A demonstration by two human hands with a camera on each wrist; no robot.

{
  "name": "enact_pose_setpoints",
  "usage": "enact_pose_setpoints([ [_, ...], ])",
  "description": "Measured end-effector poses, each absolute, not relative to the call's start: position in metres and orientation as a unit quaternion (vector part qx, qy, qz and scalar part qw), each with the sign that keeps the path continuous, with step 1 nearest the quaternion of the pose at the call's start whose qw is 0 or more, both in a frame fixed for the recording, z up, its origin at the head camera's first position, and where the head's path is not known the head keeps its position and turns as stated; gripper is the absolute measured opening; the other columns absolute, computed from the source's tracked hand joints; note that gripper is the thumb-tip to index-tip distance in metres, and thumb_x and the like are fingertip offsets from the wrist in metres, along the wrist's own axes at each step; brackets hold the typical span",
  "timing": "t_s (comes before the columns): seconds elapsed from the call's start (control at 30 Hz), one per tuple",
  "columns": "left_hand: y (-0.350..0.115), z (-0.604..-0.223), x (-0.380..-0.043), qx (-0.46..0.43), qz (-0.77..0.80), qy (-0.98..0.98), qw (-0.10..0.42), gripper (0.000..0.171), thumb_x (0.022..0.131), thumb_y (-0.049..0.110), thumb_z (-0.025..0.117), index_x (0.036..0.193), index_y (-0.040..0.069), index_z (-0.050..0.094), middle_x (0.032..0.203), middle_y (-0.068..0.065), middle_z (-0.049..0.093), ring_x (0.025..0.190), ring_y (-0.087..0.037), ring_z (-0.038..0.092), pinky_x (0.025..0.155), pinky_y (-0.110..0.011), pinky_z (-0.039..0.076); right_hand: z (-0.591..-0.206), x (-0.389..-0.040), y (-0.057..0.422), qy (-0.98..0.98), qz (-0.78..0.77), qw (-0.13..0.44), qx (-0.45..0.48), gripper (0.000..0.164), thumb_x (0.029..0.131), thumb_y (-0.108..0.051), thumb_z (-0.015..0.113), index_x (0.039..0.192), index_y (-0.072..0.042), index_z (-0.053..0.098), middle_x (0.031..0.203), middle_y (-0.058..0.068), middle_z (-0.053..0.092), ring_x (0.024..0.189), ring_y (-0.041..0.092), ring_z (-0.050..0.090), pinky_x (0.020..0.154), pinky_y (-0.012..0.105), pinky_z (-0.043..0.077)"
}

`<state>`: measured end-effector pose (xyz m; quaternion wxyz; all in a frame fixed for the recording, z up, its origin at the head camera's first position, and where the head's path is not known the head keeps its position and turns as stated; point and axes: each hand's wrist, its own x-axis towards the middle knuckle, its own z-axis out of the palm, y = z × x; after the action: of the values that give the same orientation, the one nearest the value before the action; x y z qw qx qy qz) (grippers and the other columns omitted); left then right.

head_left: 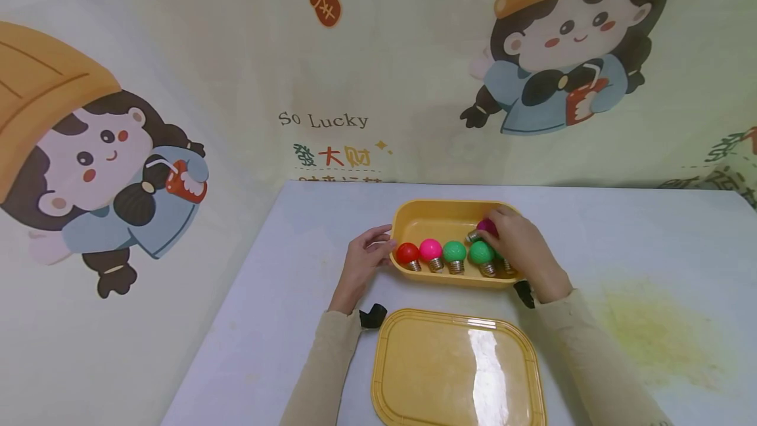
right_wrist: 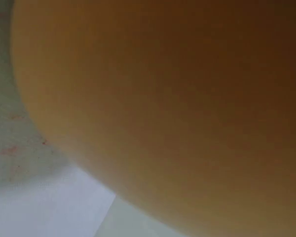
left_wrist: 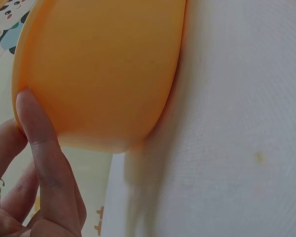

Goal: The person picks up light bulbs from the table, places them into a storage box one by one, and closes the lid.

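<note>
A yellow plastic container [head_left: 437, 212] holds a row of small light bulbs with metal screw bases: a red bulb [head_left: 407, 254], a pink bulb [head_left: 431, 249], a green bulb [head_left: 454, 252] and another green bulb [head_left: 481, 253]. One more base shows partly under my right hand [head_left: 520, 245]. That hand pinches a magenta bulb [head_left: 487, 226] over the container's right part, its metal base pointing left. At the left end, my left hand [head_left: 363, 261] holds the rim between thumb and fingers; the left wrist view shows the thumb [left_wrist: 39, 133] against the container's outer wall.
A yellow lid [head_left: 432, 373] lies flat on the white table [head_left: 284, 334] in front of the container, between the forearms. Behind the table hangs a printed backdrop [head_left: 414, 71]. A yellowish stain [head_left: 656, 327] marks the table at right. The right wrist view is mostly a blurred yellow-brown surface.
</note>
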<state>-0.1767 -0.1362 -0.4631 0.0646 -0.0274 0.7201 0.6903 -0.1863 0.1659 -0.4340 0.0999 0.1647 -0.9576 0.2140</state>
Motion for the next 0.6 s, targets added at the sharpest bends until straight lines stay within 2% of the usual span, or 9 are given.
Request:
enact_pose_setpoints([
  [0.37, -0.136, -0.463, -0.176, -0.022, 0.692, 0.719, 0.062, 0.037, 0.092, 0.012, 0.071, 0.128, 0.009, 0.065, 0.111, -0.011, 0.062, 0.081, -0.016, 0.065, 0.067, -0.026, 0.059, -0.433, -0.184, 0.164, -0.957, 0.207, 0.106, 0.174, 0.033, 0.090, -0.016, 0.074, 0.110, 0.008, 0.064, 0.107, 0.025, 0.064, 0.092, 0.037, 0.062, 0.086, 0.054, 0.056],
  [0.6, -0.138, -0.463, -0.177, -0.021, 0.688, 0.722, 0.068, 0.039, 0.091, 0.014, 0.072, 0.129, 0.009, 0.064, 0.112, -0.012, 0.062, 0.081, -0.017, 0.065, 0.068, -0.026, 0.059, -0.419, -0.177, 0.165, -0.957, 0.200, 0.102, 0.186, 0.030, 0.091, -0.016, 0.072, 0.108, 0.008, 0.065, 0.105, 0.024, 0.064, 0.091, 0.036, 0.061, 0.084, 0.052, 0.057],
])
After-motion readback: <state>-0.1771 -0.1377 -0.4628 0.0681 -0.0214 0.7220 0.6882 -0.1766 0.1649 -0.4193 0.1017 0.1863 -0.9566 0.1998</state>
